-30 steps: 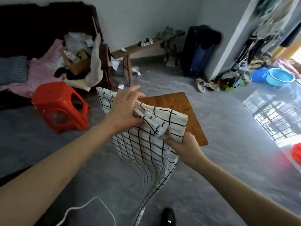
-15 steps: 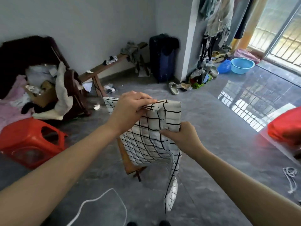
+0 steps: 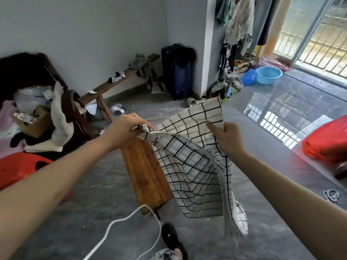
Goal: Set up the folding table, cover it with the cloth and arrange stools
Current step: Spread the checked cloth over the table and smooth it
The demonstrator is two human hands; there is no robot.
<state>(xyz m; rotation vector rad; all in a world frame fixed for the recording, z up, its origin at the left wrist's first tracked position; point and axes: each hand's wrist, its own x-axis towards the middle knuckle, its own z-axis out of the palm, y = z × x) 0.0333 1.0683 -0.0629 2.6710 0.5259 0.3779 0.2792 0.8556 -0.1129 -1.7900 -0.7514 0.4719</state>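
1. Both bare forearms reach forward from the lower corners of the view, raised to about the same height, with the hands held apart over the floor.
2. The left hand (image 3: 124, 129) is turned knuckles-up, its fingers curled down and its thumb underneath, pinching a bunched edge of the checked tablecloth (image 3: 191, 166).
3. The right hand (image 3: 228, 136) is upright with its back toward the camera; its thumb and fingers clamp the cloth's other upper edge, and one corner of the cloth stands up above that grip.
4. The white cloth with its black grid sags between the two hands and hangs down in folds, its lowest tail reaching close to the grey floor (image 3: 105, 196).
5. The wooden folding table (image 3: 145, 169) stands behind and below the cloth; its right part is hidden by the fabric.
6. A red plastic stool (image 3: 16, 169) sits at the left edge, well apart from the table, and a second red stool (image 3: 328, 139) lies at the right edge.
7. A white cable (image 3: 120, 226) crosses the floor near a black shoe (image 3: 171, 239).
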